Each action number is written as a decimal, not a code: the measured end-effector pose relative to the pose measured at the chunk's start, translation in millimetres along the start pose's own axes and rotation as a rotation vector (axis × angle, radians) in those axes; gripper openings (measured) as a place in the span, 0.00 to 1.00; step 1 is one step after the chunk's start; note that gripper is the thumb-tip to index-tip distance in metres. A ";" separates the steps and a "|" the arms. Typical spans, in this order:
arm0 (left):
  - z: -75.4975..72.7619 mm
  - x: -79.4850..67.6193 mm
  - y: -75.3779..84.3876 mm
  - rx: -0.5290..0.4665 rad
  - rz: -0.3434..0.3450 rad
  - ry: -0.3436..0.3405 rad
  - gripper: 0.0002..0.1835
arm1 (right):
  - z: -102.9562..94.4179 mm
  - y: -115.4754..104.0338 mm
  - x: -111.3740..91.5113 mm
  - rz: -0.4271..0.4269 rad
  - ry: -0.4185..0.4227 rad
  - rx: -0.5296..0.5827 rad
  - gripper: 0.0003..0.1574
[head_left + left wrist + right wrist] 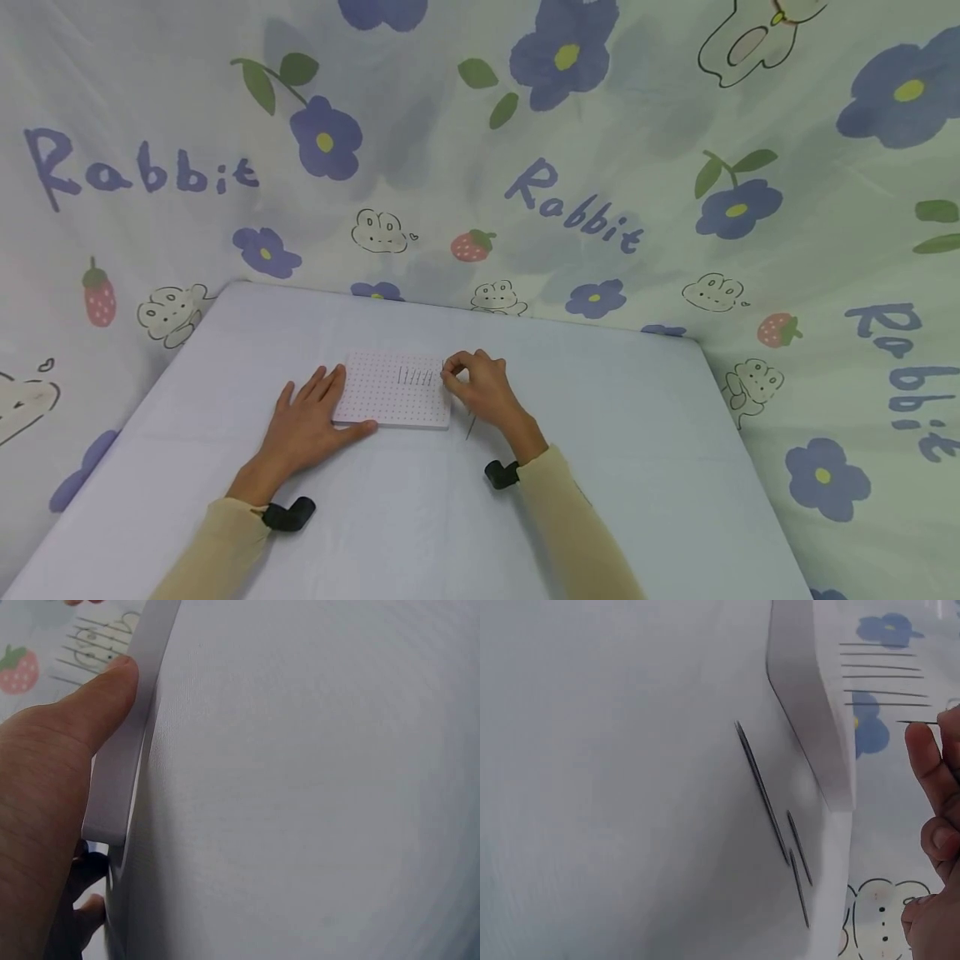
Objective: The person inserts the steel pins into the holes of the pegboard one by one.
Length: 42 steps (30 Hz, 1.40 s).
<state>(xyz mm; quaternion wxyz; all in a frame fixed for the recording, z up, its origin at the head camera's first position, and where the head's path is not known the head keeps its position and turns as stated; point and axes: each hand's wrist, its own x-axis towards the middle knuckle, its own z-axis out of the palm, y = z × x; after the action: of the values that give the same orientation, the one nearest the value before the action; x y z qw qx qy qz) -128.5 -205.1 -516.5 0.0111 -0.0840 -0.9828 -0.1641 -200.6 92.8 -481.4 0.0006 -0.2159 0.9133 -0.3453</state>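
Note:
A white board [375, 408] with a grid of small dots lies flat on the table. My left hand [300, 429] rests at its left side, fingers spread and straight, the thumb [112, 686] on the front edge. From the board's upper right part a row of thin dark needles [415, 377] stands upright. Over the right end of that row, my right hand [483, 387] pinches one more pointed needle [909, 721] between thumb and forefinger, tip free below the fingers. Loose needles [761, 791] lie on the table beside the board's right edge, under the right wrist.
The white table [645, 433] reaches out on both sides of the board. Behind it hangs a cloth [420, 150] printed with flowers, rabbits and strawberries. Each wrist wears a small black camera [288, 515].

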 end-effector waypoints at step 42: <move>-1.0 0.4 -1.1 -0.002 0.006 0.002 0.65 | 22.3 -7.6 3.2 0.029 -0.029 -0.136 0.05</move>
<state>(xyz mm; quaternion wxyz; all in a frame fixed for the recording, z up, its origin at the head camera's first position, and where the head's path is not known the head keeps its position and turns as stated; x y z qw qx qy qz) -129.1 -206.3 -515.9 0.0123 -0.0867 -0.9824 -0.1652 -197.2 72.3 -493.2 0.0042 -0.2071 0.9376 -0.2792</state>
